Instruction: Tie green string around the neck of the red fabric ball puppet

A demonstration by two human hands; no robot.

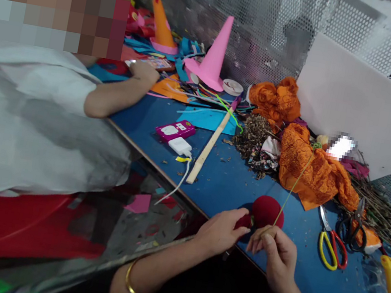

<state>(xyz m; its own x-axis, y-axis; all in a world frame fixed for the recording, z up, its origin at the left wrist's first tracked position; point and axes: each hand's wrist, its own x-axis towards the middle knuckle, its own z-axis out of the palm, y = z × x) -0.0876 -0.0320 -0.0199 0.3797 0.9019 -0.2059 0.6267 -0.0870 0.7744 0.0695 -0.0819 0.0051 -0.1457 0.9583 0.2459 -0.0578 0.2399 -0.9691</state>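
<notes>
A dark red rounded, stuffed-looking cloth piece (268,211) rests near the front edge of the blue table. My left hand (219,230) is closed around its narrower end, where a bit of green thread shows. Beside it, my right hand (277,256) pinches a thin yellow-green string (293,186). From these fingers the string runs taut up to a small green bundle (317,146) by the orange cloth. How the string meets the red piece is hidden by my fingers.
Orange cloth (306,161), yellow-and-red-handled scissors (332,247), dark scissors (354,230) and a yellow glue gun (390,277) lie right. A wooden stick (211,144), purple power strip (175,131) and pink paper cone hat (214,59) stand left. Another person (32,128) sits there.
</notes>
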